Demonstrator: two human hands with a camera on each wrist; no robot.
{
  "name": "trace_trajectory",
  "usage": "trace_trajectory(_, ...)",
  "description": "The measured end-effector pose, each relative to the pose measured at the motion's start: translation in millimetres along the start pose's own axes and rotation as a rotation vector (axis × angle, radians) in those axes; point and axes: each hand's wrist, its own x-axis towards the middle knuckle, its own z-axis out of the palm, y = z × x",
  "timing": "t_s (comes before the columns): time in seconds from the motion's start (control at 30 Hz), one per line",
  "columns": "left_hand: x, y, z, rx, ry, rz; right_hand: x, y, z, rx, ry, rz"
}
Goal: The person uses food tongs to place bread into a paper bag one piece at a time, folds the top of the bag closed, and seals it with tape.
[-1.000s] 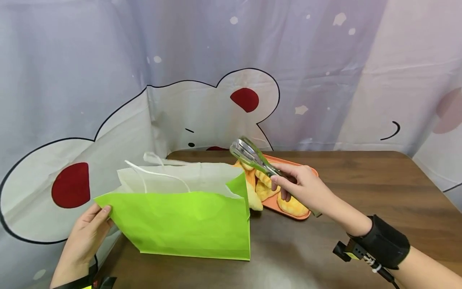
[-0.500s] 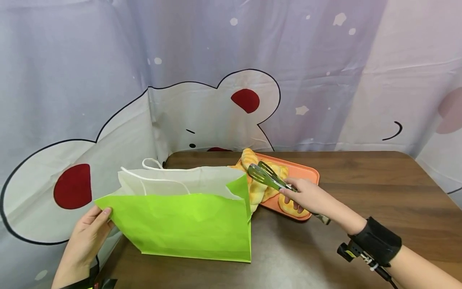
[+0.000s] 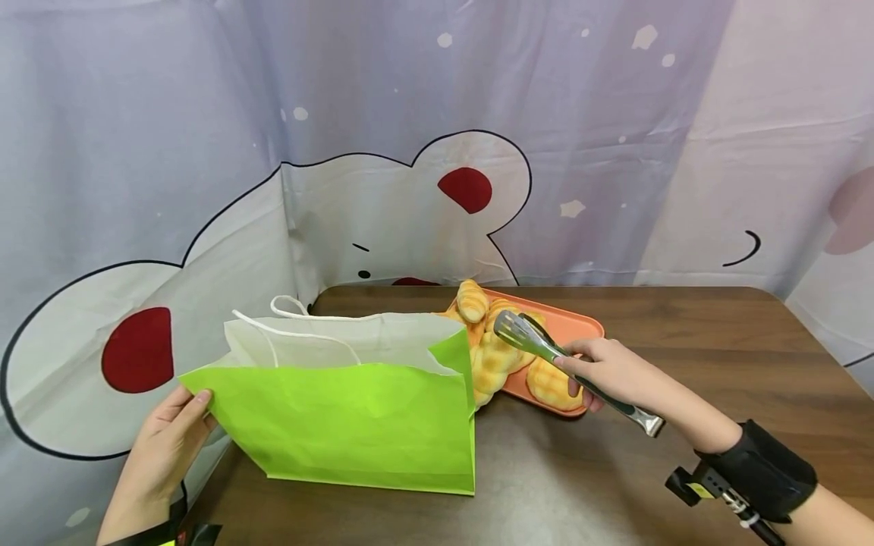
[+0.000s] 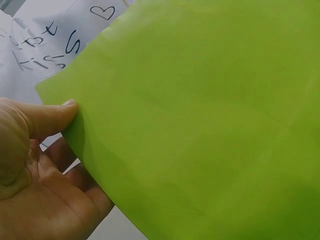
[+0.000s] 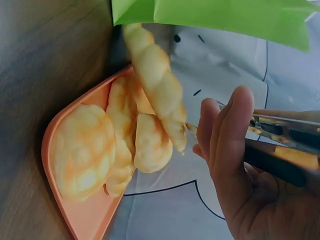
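Left fingers [image 3: 172, 404] pinch the green paper bag [image 3: 355, 425] leftmost, seemingly to hold it open, while right fingers [image 5: 232, 130] curl round tongs [image 3: 544, 346] near bread [image 3: 549, 383].

In the left wrist view, thin dark slanting lettering [image 4: 44, 61] on the creased, whitish cloth backdrop [image 4: 82, 17] reads roughly "kiss"; a shorter line above it shows "B" and "t", its start unclear. A dark outlined heart sign [image 4: 102, 12] stands near the letters.
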Motion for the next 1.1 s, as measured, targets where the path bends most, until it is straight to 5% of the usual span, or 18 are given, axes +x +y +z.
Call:
trace_trajectory(0.23,0.3,-1.0,0.7,0.002,0.006,0.004,-10.3,-0.6,-5.6,0.018,-0.022,0.047)
trace_trajectory(0.4,-0.1,-1.0,0.0,0.009,0.023,-0.002,-14.4,5.6,-9.2,0.054,-0.125,0.08)
trace_trajectory(0.7,-0.5,-1.0,0.2,-0.001,0.024,0.0,-3.5,29.4,10.3,0.363,-0.309,0.066)
trace_trajectory(0.83,-0.8,-1.3,0.4,0.0,0.026,0.003,0.9,34.5,15.8,0.404,-0.291,0.018)
trace_trajectory(1.1,-0.3,2.2,1.4,-0.005,-0.018,-0.005,2.3,36.5,18.5,0.269,-0.199,-0.038)
